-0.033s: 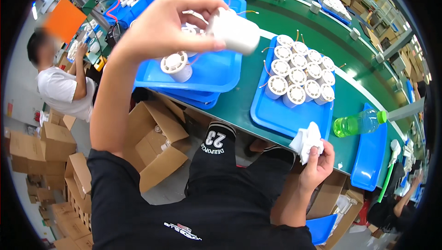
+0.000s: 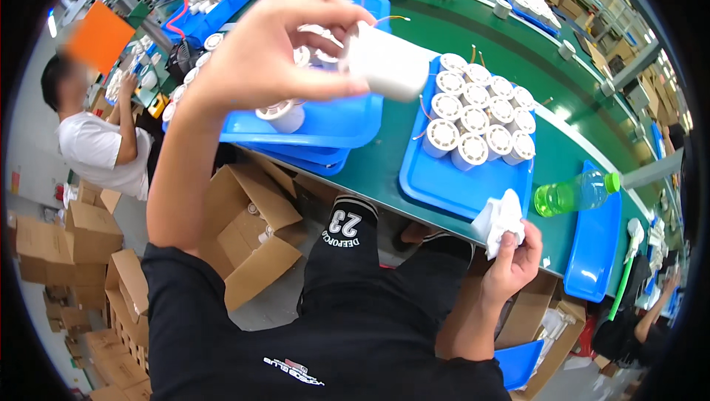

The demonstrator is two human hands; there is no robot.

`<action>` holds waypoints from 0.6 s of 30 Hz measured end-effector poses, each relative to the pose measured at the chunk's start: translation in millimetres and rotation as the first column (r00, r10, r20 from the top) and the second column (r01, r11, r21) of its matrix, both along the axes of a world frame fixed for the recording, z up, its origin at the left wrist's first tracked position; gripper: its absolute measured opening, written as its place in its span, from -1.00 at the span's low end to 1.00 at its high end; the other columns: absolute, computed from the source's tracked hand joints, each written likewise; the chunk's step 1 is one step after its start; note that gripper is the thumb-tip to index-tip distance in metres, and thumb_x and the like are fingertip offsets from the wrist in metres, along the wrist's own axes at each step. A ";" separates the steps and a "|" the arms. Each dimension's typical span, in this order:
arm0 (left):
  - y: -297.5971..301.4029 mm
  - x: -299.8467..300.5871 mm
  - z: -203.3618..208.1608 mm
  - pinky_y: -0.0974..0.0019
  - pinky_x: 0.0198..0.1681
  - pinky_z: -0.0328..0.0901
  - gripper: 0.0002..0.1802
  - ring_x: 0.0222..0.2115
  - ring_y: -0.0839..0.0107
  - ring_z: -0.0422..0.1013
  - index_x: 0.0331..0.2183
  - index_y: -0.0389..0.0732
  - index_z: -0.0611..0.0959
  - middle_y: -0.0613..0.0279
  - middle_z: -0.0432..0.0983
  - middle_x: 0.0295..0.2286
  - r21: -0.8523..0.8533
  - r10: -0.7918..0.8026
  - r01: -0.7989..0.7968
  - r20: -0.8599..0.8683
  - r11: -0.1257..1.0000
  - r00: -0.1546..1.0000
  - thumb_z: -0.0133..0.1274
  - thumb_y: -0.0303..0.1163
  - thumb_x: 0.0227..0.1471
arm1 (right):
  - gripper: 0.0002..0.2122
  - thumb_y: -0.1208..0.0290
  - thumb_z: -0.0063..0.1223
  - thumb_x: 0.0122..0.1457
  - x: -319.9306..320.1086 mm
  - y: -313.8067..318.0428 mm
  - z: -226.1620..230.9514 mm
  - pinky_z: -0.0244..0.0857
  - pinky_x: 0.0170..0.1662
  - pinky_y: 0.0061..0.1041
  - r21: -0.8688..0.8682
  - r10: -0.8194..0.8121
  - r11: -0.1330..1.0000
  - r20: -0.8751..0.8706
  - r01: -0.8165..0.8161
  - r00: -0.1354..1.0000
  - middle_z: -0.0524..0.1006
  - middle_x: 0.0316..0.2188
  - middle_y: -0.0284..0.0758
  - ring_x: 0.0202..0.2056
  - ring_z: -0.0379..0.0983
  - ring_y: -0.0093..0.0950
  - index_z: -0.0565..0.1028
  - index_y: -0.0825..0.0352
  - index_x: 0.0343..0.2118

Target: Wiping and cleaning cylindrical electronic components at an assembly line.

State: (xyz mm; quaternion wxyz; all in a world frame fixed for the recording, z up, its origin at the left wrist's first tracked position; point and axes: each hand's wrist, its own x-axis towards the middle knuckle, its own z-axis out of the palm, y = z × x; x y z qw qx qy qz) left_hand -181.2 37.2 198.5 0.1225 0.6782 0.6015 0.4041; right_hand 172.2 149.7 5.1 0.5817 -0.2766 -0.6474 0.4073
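Raised over the left side of the table, my left hand [image 2: 270,57] grips a white cylinder [image 2: 390,61] by one end, thumb below and fingers above. The cylinder is tilted and slightly blurred, its plain side toward me. My right hand [image 2: 512,262] pinches a crumpled white cloth [image 2: 504,222] at the front table edge, by the near right corner of a blue tray [image 2: 436,188]. On that tray stand several white cylindrical parts [image 2: 473,119] with slotted round tops and thin wires. Behind my left hand, more such parts lie in a stacked blue tray [image 2: 344,116].
A bottle of green liquid [image 2: 569,195] lies on the green table [image 2: 392,157], next to a narrow blue tray [image 2: 592,253]. An open cardboard box [image 2: 251,242] stands on the floor at left. Another person [image 2: 103,131] works at far left. Small white parts dot the far table edge.
My left hand and the white cylinder have shifted slightly right and a little down. My right hand with the cloth has moved slightly right. The whole view has shifted a little.
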 end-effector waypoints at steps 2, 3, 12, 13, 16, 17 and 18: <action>7.6 33.5 -11.6 0.29 -0.10 0.42 -0.38 -0.16 0.38 0.43 -0.07 -0.32 0.57 0.13 0.42 -0.14 0.062 -0.053 0.057 -0.061 0.996 0.997 0.32 -0.48 -0.29 | -0.78 0.64 0.04 0.15 -7.7 0.6 17.8 0.29 -0.04 -0.36 0.348 -0.141 0.928 0.000 0.132 0.990 0.41 -0.11 -0.12 -0.12 0.37 -0.33 0.41 0.47 -0.12; 10.3 50.5 -19.3 0.30 -0.11 0.43 -0.39 -0.17 0.37 0.43 -0.08 -0.32 0.57 0.13 0.42 -0.16 0.053 -0.059 0.062 -0.066 0.997 0.996 0.32 -0.49 -0.30 | -0.77 0.60 0.06 0.15 -10.1 -0.1 32.1 0.32 -0.08 -0.32 0.525 -0.196 0.838 0.031 0.151 0.980 0.41 -0.11 -0.09 -0.13 0.38 -0.30 0.42 0.44 -0.12; 24.3 129.8 -92.6 0.33 -0.19 0.46 -0.39 -0.25 0.34 0.46 -0.16 -0.33 0.61 0.11 0.43 -0.25 0.059 -0.144 0.137 0.141 0.989 0.979 0.36 -0.51 -0.42 | -0.74 0.42 0.22 -0.08 -22.4 13.3 76.2 0.39 -0.12 -0.24 0.768 -0.035 0.475 0.504 -0.429 0.863 0.53 -0.13 -0.33 -0.10 0.46 -0.31 0.57 0.26 -0.25; 23.4 133.8 -94.7 0.33 -0.22 0.43 -0.42 -0.28 0.31 0.46 -0.18 -0.32 0.62 0.12 0.45 -0.28 0.053 -0.162 0.156 0.147 0.986 0.976 0.36 -0.49 -0.41 | -0.72 0.43 0.22 -0.08 -21.3 14.0 72.1 0.39 -0.12 -0.22 0.671 0.067 0.595 0.508 -0.443 0.859 0.53 -0.14 -0.29 -0.13 0.48 -0.29 0.57 0.29 -0.24; 23.9 148.7 -109.8 0.33 -0.24 0.41 -0.48 -0.31 0.28 0.47 -0.23 -0.30 0.64 0.13 0.47 -0.32 0.090 -0.178 0.166 0.142 0.982 0.974 0.36 -0.48 -0.40 | -0.70 0.48 0.21 -0.04 -13.0 19.9 64.2 0.39 -0.11 -0.23 0.446 0.260 0.739 0.501 -0.504 0.825 0.52 -0.16 -0.16 -0.18 0.51 -0.23 0.54 0.38 -0.19; 24.7 149.9 -114.9 0.32 -0.25 0.41 -0.49 -0.31 0.27 0.48 -0.25 -0.30 0.64 0.13 0.47 -0.31 0.086 -0.193 0.182 0.140 0.979 0.971 0.37 -0.48 -0.41 | -0.72 0.50 0.19 -0.01 -9.2 19.6 66.2 0.39 -0.11 -0.28 0.261 0.376 0.791 0.507 -0.554 0.776 0.51 -0.16 -0.14 -0.18 0.50 -0.23 0.53 0.40 -0.18; 24.6 151.3 -120.2 0.32 -0.25 0.41 -0.50 -0.31 0.27 0.48 -0.27 -0.30 0.65 0.14 0.48 -0.31 0.081 -0.208 0.198 0.137 0.977 0.969 0.37 -0.48 -0.41 | -0.73 0.51 0.17 0.02 -6.9 19.5 65.6 0.39 -0.10 -0.32 0.067 0.491 0.805 0.484 -0.590 0.725 0.51 -0.15 -0.13 -0.17 0.50 -0.23 0.51 0.42 -0.17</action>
